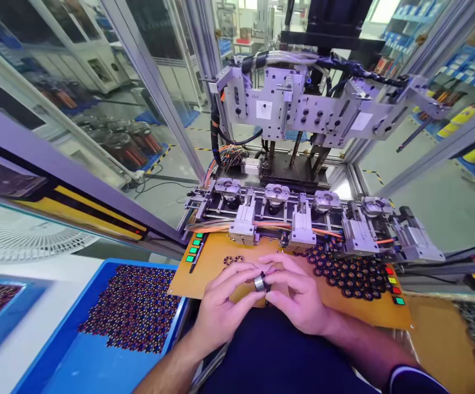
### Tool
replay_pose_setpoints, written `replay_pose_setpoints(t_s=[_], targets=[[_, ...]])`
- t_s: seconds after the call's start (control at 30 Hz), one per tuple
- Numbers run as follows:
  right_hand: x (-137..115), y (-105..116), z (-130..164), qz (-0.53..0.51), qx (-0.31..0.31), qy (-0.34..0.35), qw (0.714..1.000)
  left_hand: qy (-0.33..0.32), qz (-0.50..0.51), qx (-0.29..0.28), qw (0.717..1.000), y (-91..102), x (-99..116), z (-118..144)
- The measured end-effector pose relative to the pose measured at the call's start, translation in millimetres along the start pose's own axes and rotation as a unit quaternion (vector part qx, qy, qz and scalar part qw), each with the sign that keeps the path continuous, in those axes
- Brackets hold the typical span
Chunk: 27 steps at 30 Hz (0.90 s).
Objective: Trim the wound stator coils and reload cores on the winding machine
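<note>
Head view: left hand (pixel 225 306) and right hand (pixel 299 298) fingertips pinched together on small metal ring (pixel 259 283) over orange worktop (pixel 208 262) front edge; loose grip risks ring dropping off edge.

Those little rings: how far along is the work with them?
Loose rings already lie in a pile on the orange board. Both hands, left hand and right hand, meet on one ring. A blue tray remains well filled.
</note>
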State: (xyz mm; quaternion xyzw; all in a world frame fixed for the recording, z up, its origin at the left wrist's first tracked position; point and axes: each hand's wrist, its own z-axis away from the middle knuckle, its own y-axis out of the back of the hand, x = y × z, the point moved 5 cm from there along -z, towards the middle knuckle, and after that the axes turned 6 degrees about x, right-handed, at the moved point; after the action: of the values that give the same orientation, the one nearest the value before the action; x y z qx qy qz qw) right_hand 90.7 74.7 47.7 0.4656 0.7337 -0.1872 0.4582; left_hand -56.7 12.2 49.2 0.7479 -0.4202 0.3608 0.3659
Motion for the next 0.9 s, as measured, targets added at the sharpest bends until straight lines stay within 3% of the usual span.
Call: replay_pose_setpoints(t_s=[0.2, 0.3, 0.47, 0.57, 0.73, 0.9], targets=[[8.0, -12.2, -8.1, -0.031, -0.021, -0.033, 0.999, -0.032, -0.025, 0.05, 0.998, 5.8, -3.8, 0.3], [9.3, -12.6, -23.3, -0.02, -0.065, -0.038, 0.997, -0.009, -0.065, 0.059, 0.996, 13.2, -19.5, 4.8], [18.5, -3.6, -96.2, 0.135, -0.132, 0.092, 0.978, 0.09, -0.138, 0.155, 0.974, 41.9, -88.2, 33.1], [47.0, -8.3, -156.9, 0.21, -0.14, 0.119, 0.96, 0.132, -0.151, 0.184, 0.962, 46.4, -129.9, 53.4], [103.9, -43.3, -225.2, 0.296, -0.199, 0.121, 0.927, 0.189, -0.12, 0.153, 0.963, 27.5, -165.0, 70.4], [131.5, -65.2, -237.9, 0.352, -0.261, 0.134, 0.889, 0.196, -0.064, 0.094, 0.974, 14.3, -172.4, 68.3]])
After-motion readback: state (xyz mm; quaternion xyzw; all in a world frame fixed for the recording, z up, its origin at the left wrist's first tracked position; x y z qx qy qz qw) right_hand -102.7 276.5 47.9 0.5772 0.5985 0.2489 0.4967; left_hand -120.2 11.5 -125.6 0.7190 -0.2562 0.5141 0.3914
